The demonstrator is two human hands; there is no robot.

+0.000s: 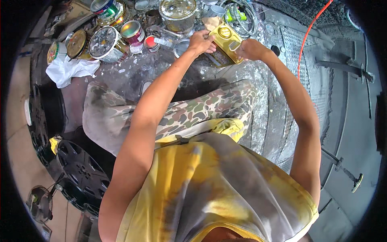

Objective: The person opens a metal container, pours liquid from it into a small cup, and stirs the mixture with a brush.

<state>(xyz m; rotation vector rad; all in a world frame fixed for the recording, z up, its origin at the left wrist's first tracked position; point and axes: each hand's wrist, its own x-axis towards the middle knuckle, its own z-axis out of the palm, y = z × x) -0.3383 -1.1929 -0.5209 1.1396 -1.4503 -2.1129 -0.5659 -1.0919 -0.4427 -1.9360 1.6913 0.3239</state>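
At the far middle, a rectangular gold metal can [228, 35] tilts between my two hands. Its top carries a round cap and a small handle. My left hand [200, 43] is closed on the can's left edge, with its fingertips partly hidden. On the opposite side my right hand [250, 49] curls round the top edge by the handle; most of its fingers are out of sight. A torn piece of brown paper [212, 23] lies just beyond the can. Left of my left hand is a small round tin [181, 47].
Paint-smeared tubs, including a large white one [105, 43], crowd the far left beside a crumpled white cloth [68, 70]. A lidded bucket [178, 14] stands at the back. Coiled hose [250, 20] lies behind the can. Black wheels [82, 169] sit left; an orange cord [303, 44] hangs right.
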